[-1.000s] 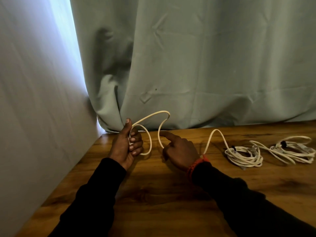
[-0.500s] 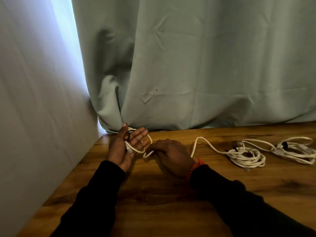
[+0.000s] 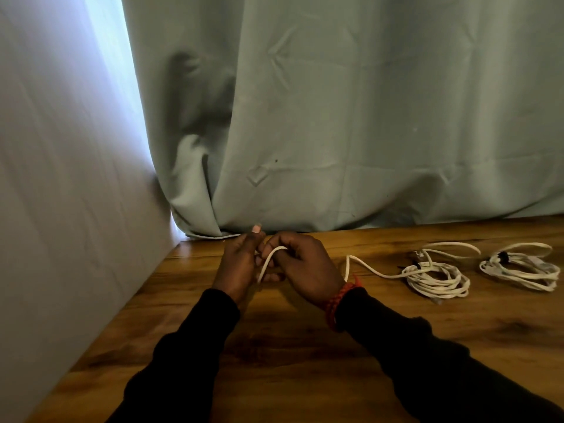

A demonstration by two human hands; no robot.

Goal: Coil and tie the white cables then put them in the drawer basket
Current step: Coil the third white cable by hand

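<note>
A white cable (image 3: 370,270) runs from between my two hands across the wooden table (image 3: 274,361) to a loose pile (image 3: 436,280) on the right. My left hand (image 3: 238,265) holds small loops of it, thumb raised. My right hand (image 3: 305,264) is curled round a strand (image 3: 268,259) and pressed close against the left. A second white cable (image 3: 518,267), coiled with a dark tie, lies further right. The drawer basket is out of view.
A grey-green curtain (image 3: 335,117) hangs along the table's far edge. A pale wall (image 3: 61,178) borders the table on the left.
The large raised loop has been gathered into my left hand. My right hand moved left and closed against the left hand, and the trailing cable pulled flatter on the table.
</note>
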